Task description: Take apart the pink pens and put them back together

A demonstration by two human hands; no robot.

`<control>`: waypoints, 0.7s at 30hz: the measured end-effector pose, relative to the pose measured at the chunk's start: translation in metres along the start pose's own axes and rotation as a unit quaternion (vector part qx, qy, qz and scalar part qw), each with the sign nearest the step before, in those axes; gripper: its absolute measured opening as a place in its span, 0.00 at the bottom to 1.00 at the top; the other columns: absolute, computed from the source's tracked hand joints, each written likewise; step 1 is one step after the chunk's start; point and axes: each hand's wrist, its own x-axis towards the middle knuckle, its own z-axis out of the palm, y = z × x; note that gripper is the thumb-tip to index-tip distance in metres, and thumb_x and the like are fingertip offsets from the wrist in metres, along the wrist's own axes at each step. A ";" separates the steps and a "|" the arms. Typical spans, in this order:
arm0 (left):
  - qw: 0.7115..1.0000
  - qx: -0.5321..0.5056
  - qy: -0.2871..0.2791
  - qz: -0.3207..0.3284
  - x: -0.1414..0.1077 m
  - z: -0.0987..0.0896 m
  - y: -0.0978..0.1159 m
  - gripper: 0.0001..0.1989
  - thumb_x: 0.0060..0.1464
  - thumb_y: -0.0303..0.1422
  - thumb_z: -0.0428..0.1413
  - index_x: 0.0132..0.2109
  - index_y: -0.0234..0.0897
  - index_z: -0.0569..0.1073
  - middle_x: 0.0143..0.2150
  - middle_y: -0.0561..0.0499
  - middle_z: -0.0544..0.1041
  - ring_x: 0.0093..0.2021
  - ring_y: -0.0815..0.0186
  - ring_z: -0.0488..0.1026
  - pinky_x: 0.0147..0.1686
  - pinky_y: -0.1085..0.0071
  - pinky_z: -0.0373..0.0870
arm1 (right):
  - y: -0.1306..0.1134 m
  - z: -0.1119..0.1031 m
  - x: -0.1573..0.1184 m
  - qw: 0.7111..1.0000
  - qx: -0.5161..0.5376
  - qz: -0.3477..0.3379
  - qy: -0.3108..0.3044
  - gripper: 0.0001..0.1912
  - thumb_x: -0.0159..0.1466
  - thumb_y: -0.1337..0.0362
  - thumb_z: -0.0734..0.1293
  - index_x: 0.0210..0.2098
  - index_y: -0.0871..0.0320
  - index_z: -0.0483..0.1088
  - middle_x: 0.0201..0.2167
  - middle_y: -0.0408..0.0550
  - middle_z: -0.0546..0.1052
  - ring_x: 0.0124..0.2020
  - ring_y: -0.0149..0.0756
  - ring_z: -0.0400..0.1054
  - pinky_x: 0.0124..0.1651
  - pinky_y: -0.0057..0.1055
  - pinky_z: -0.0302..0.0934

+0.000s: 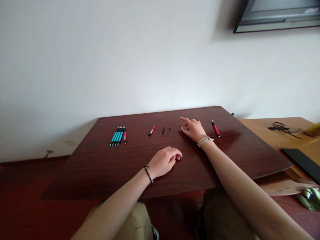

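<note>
My right hand (193, 130) is low over the far part of the dark wooden table (140, 180). Its thumb and a finger meet in a pinch with another finger stretched out; whatever they hold is too small to make out. Left of it lie a tiny dark part (170, 128), a short black pen piece (163, 130) and a pink pen barrel (152, 130). A pink and black pen (215, 129) lies to its right. My left hand (165, 161) rests near the table's front, fingers curled, with nothing visible in them.
Several turquoise pens (116, 136) lie side by side at the left, with a pink pen (125, 136) alongside. A lighter wooden table (265, 128) at the right bears a black cable (282, 127) and a flat black object (301, 163). A screen (280, 16) hangs on the wall.
</note>
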 end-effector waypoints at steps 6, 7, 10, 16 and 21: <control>1.000 -0.001 0.001 0.003 0.001 0.001 0.000 0.16 0.66 0.18 0.49 0.47 0.40 0.77 0.43 0.51 0.83 0.47 0.63 0.78 0.53 0.66 0.73 | -0.031 -0.004 -0.007 0.999 0.019 -0.030 -0.028 0.35 0.67 0.65 0.71 0.72 0.52 0.63 0.42 0.48 0.86 0.50 0.52 0.72 0.56 0.45 0.57; 1.000 0.000 0.002 0.003 0.001 0.001 0.000 0.16 0.66 0.18 0.49 0.47 0.40 0.77 0.43 0.51 0.83 0.48 0.62 0.78 0.53 0.66 0.73 | -0.041 -0.005 -0.011 0.998 0.025 -0.045 -0.034 0.35 0.67 0.65 0.71 0.72 0.53 0.63 0.41 0.48 0.86 0.50 0.52 0.73 0.55 0.45 0.58; 1.000 0.000 0.007 0.005 0.001 0.003 -0.001 0.15 0.66 0.19 0.49 0.46 0.39 0.78 0.44 0.51 0.84 0.47 0.62 0.79 0.53 0.65 0.74 | -0.071 -0.009 -0.025 0.991 0.051 -0.110 -0.059 0.36 0.68 0.67 0.71 0.73 0.50 0.61 0.42 0.47 0.85 0.49 0.50 0.72 0.54 0.44 0.57; 0.997 -0.002 -0.052 0.055 -0.003 0.003 0.001 0.15 0.64 0.18 0.50 0.44 0.40 0.78 0.42 0.51 0.83 0.47 0.63 0.80 0.56 0.66 0.72 | -0.093 -0.015 -0.045 0.981 0.084 -0.153 -0.089 0.36 0.71 0.67 0.69 0.75 0.48 0.59 0.43 0.47 0.85 0.48 0.49 0.72 0.54 0.45 0.58; 0.995 0.009 -0.071 0.064 -0.004 0.003 0.005 0.14 0.64 0.19 0.51 0.44 0.39 0.78 0.42 0.51 0.82 0.45 0.64 0.79 0.54 0.68 0.72 | -0.086 -0.010 -0.046 0.981 0.104 -0.137 -0.089 0.31 0.72 0.65 0.69 0.73 0.49 0.62 0.43 0.46 0.85 0.48 0.48 0.72 0.54 0.44 0.59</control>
